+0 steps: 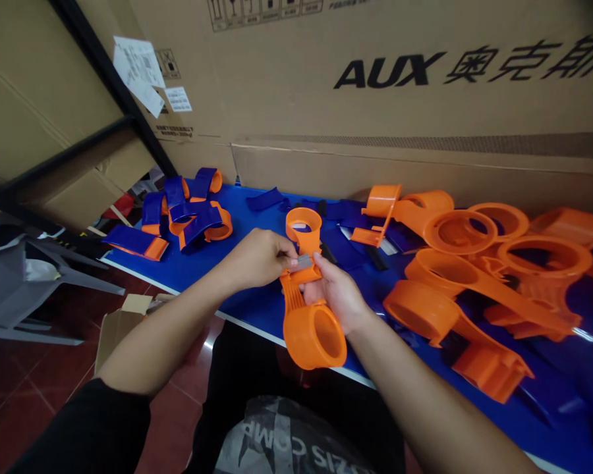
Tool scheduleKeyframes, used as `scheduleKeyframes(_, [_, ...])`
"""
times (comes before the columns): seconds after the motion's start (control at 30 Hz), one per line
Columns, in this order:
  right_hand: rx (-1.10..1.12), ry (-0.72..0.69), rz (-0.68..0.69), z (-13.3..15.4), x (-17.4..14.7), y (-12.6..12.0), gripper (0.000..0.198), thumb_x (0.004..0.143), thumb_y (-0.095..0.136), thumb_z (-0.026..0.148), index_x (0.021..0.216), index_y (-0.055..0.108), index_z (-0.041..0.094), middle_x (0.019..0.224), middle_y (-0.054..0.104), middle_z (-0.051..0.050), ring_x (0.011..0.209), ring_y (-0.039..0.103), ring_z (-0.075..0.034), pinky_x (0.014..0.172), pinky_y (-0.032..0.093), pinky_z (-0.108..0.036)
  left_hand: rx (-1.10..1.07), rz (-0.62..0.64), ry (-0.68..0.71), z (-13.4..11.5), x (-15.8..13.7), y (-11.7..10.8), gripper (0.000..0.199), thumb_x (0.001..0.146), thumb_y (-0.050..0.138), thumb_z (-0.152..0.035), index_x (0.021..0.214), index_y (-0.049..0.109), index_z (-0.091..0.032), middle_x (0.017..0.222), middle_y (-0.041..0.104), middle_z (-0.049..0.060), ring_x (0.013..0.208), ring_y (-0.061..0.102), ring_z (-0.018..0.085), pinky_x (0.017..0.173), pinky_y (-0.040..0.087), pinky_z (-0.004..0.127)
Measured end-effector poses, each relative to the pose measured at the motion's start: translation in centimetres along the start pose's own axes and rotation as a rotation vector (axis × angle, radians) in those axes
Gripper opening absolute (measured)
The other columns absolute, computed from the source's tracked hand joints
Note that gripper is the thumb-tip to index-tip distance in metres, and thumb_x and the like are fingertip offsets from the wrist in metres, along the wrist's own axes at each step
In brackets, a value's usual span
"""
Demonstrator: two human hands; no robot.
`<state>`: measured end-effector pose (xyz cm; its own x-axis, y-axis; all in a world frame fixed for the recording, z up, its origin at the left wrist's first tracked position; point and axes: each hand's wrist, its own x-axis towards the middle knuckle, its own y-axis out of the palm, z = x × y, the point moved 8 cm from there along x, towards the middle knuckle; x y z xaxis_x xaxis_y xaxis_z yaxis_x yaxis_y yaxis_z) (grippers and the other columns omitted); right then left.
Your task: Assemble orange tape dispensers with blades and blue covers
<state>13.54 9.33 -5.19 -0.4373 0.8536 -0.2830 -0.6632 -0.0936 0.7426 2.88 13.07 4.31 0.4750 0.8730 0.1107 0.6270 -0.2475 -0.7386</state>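
Over the table's front edge, my right hand (343, 295) is closed around the narrow middle of an orange plastic tape dispenser (296, 336), whose round hub hangs towards me. A small grey strip (302, 263) lies across its head, pinched at the left end by the fingertips of my left hand (264, 257). My right thumb rests by the strip's other end. Just behind my fingers is another orange ring (304, 225); whether it belongs to the held dispenser or a separate one I cannot tell.
Several orange dispensers (459, 230) are heaped on the right of the blue table (250, 303). Dispensers with blue covers (192, 210) lie at the left, and loose blue pieces (264, 199) at the back. A large carton (277, 85) stands behind; a grey chair (24, 283) is at left.
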Motion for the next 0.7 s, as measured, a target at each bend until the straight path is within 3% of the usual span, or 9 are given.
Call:
scheduleKeyframes(0.27, [-0.030, -0.056, -0.084, -0.3, 0.5, -1.1, 0.039, 0.090, 0.078, 0.058, 0.105, 0.074, 0.022, 0.098, 0.081, -0.005, 0.083, 0.074, -0.021, 0.077, 0.058, -0.033, 0.060, -0.002, -0.051, 0.4, 0.5, 0.4, 0.017, 0.087, 0.069, -0.016, 0.081, 0.082, -0.023, 0.078, 0.082, -0.001, 0.072, 0.074, 0.016, 0.068, 0.049, 0.028])
scheduleKeyframes(0.43, [-0.036, -0.097, -0.079, 0.4, 0.2, -0.4, 0.040, 0.088, 0.079, 0.058, 0.110, 0.072, 0.025, 0.099, 0.081, -0.004, 0.092, 0.077, -0.024, 0.074, 0.059, -0.034, 0.103, -0.077, 0.062, -0.7, 0.0, -0.1, 0.011, 0.091, 0.073, -0.026, 0.084, 0.080, -0.021, 0.087, 0.083, 0.003, 0.077, 0.073, 0.017, 0.071, 0.049, 0.028])
scheduleKeyframes(0.57, [-0.045, -0.081, -0.086, 0.4, 0.1, -0.4, 0.045, 0.088, 0.078, 0.063, 0.114, 0.071, 0.027, 0.096, 0.080, -0.003, 0.088, 0.077, -0.023, 0.072, 0.059, -0.033, 0.066, -0.035, 0.067, -0.7, 0.0, 0.0, 0.016, 0.093, 0.072, -0.031, 0.082, 0.078, -0.020, 0.085, 0.081, 0.002, 0.075, 0.072, 0.015, 0.068, 0.045, 0.027])
scheduleKeyframes(0.7, [-0.053, -0.076, -0.105, 0.1, 0.1, -0.9, 0.041, 0.087, 0.080, 0.062, 0.100, 0.072, 0.024, 0.091, 0.078, -0.003, 0.081, 0.074, -0.020, 0.070, 0.057, -0.030, 0.151, 0.014, 0.099, -0.7, 0.7, 0.1, 0.015, 0.091, 0.073, -0.028, 0.078, 0.076, -0.020, 0.082, 0.080, 0.002, 0.073, 0.070, 0.016, 0.067, 0.042, 0.028])
